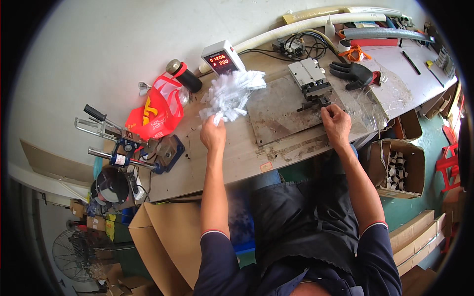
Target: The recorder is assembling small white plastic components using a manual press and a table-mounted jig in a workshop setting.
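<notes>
A loose heap of small white ribbed plastic pieces [228,93] lies on the workbench. At its near edge my left hand [213,134] is closed, pinching one white plastic piece [217,117] between thumb and fingers. To the right, a grey metal clamping device [308,74] with a dark holder at its front stands on a flat steel plate [276,116]. My right hand [337,127] is at that dark holder [318,102], its fingers curled together. Whatever those fingertips grip is too small or hidden to make out.
Behind the heap stands a digital counter [223,58] with red digits. A dark bottle [183,74], a red bag [160,111] and a lever press [128,143] are on the left. A black glove [356,74] lies at right; an open carton [395,170] sits below the bench.
</notes>
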A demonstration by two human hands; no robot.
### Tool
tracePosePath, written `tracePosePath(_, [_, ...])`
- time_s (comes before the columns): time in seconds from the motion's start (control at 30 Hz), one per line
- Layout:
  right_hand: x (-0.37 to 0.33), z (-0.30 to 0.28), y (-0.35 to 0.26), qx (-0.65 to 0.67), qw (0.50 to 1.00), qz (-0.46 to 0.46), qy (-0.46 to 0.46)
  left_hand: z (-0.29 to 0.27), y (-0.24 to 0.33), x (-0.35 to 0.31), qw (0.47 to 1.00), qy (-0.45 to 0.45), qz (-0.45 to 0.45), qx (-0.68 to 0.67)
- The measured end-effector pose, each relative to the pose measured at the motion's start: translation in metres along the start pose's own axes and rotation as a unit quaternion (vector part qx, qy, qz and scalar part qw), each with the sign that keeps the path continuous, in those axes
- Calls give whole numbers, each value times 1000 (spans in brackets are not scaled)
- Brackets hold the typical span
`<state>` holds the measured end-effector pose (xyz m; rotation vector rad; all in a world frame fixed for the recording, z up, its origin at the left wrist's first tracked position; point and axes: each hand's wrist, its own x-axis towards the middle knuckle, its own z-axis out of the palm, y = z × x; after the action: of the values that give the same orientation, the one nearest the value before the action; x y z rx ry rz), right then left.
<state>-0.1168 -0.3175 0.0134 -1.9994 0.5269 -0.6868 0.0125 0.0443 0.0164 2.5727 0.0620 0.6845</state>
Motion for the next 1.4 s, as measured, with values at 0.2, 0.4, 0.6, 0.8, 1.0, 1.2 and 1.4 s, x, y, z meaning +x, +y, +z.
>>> tracePosePath(0.2, [-1,3,4,-3,1000,-14,4,-9,-1,-4,995,54,72,50])
tracePosePath(0.4, [1,3,5,-19,999,-36,8,-29,-4,-30,997,34,-70,-22])
tracePosePath(0.6, [-4,10,15,63,997,-45,-9,-12,31,-54,965,12,-10,-262])
tracePosePath(0.8, [-43,17,-35,229,950,34,-210,-3,123,-118,816,-200,-139,-524])
tracePosePath(1.0, [-41,6,-30,287,931,82,-208,-1,177,-155,725,-298,-210,-584])
tracePosePath(1.2, [-32,-10,-17,305,923,145,-186,18,183,-161,791,-286,-121,-527])
tracePosePath(1.4, [-3,-26,-1,-71,991,-4,-113,33,177,-102,907,-170,-6,-385])
